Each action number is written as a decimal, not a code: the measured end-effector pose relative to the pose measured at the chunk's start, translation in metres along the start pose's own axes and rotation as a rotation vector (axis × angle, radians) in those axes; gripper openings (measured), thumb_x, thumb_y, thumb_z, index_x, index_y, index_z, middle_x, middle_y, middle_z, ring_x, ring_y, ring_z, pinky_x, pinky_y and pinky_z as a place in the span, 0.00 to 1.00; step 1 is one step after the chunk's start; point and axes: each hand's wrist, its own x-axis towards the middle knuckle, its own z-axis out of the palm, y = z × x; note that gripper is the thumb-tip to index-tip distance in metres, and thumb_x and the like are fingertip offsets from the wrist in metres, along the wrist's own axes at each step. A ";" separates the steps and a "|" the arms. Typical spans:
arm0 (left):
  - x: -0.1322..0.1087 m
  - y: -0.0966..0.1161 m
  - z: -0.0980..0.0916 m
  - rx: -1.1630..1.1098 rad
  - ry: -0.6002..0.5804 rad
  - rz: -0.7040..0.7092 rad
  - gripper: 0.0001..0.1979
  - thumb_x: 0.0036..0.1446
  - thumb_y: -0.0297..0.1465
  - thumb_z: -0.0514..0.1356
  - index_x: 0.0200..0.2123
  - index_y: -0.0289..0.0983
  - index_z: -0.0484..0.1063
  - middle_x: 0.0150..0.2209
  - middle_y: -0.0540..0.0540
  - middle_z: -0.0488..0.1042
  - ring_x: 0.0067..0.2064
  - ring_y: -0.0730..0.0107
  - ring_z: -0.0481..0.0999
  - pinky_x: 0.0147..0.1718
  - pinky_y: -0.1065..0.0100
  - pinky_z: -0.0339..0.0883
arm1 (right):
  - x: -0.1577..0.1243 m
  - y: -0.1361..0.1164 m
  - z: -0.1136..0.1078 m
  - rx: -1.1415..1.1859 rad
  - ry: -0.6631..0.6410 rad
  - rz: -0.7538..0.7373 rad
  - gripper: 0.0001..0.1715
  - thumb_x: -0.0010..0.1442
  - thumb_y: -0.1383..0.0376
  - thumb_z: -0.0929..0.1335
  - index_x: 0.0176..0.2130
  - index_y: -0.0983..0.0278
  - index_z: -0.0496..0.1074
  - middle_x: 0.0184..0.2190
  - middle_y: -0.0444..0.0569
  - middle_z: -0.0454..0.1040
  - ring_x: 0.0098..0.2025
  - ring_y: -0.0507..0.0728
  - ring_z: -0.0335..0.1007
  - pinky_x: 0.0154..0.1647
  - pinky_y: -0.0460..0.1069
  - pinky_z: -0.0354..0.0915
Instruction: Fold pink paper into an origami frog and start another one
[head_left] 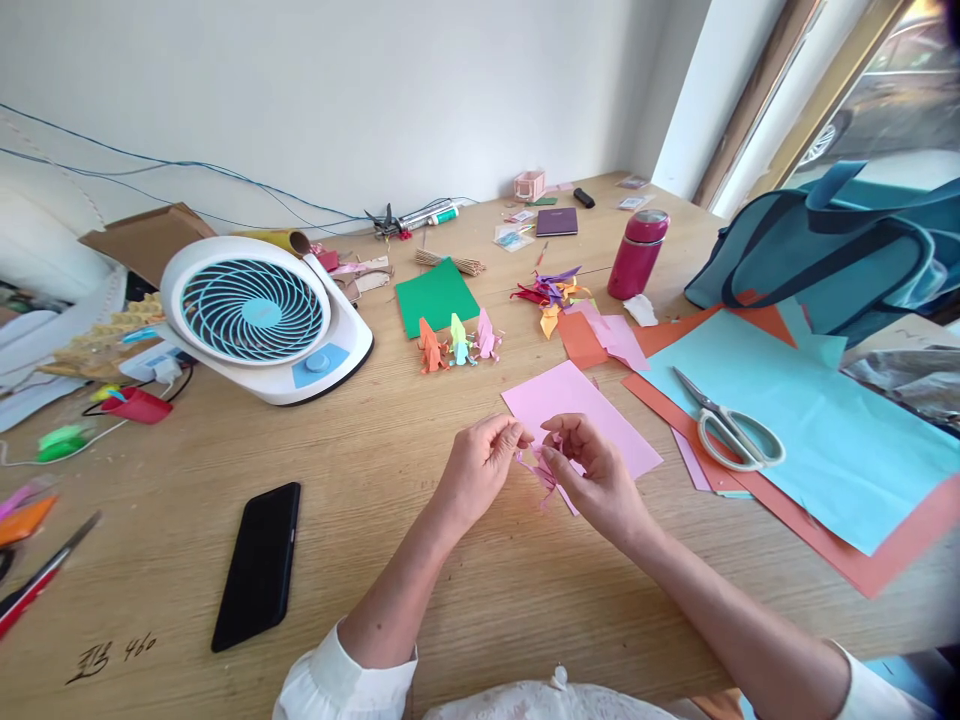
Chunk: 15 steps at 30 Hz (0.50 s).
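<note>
A small pink folded-paper figure (546,474) hangs between my two hands, its thin pointed parts sticking downward. My left hand (486,455) pinches the left end of it between thumb and fingertips. On the other side, my right hand (589,462) grips its body, fingers curled and thumb pressed in, so part of the figure is hidden. Both hands are over a flat pink paper sheet (600,415) on the table. Beyond them stand three folded-paper figures: an orange one (430,347), a green and blue one (460,341) and a pink one (487,336).
Scissors (731,425) lie on large blue paper (847,430) at the right, near a teal bag (802,250). A red bottle (637,255) stands behind. Leftward are a white fan (262,320) and a black phone (257,565). Green paper (436,297) lies farther back beside several colourful folded pieces (551,290).
</note>
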 end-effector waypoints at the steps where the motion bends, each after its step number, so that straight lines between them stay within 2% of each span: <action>1: 0.000 0.001 0.000 -0.009 -0.007 -0.005 0.18 0.67 0.39 0.51 0.32 0.36 0.74 0.33 0.46 0.77 0.36 0.67 0.73 0.37 0.71 0.64 | 0.000 0.000 0.000 0.004 0.006 -0.001 0.13 0.63 0.56 0.67 0.45 0.59 0.66 0.32 0.44 0.68 0.31 0.52 0.67 0.31 0.47 0.66; 4: -0.002 0.003 0.002 -0.001 -0.024 -0.011 0.15 0.65 0.37 0.54 0.30 0.36 0.73 0.30 0.48 0.74 0.33 0.69 0.71 0.35 0.71 0.63 | 0.000 0.000 0.000 0.021 0.020 -0.007 0.14 0.63 0.55 0.67 0.45 0.59 0.66 0.32 0.44 0.68 0.31 0.52 0.67 0.31 0.47 0.66; 9: -0.004 0.005 0.007 0.089 0.030 0.033 0.06 0.59 0.28 0.59 0.29 0.36 0.71 0.30 0.49 0.73 0.33 0.70 0.71 0.36 0.71 0.63 | -0.001 0.003 0.001 0.027 0.009 -0.031 0.12 0.64 0.57 0.67 0.46 0.59 0.66 0.34 0.44 0.68 0.32 0.52 0.66 0.33 0.47 0.66; 15: -0.004 0.006 0.006 0.208 0.111 0.120 0.08 0.58 0.24 0.57 0.27 0.38 0.66 0.29 0.50 0.71 0.33 0.70 0.70 0.35 0.70 0.62 | -0.001 0.000 -0.001 0.010 -0.069 0.025 0.18 0.64 0.55 0.68 0.51 0.59 0.66 0.34 0.45 0.69 0.34 0.53 0.68 0.32 0.47 0.66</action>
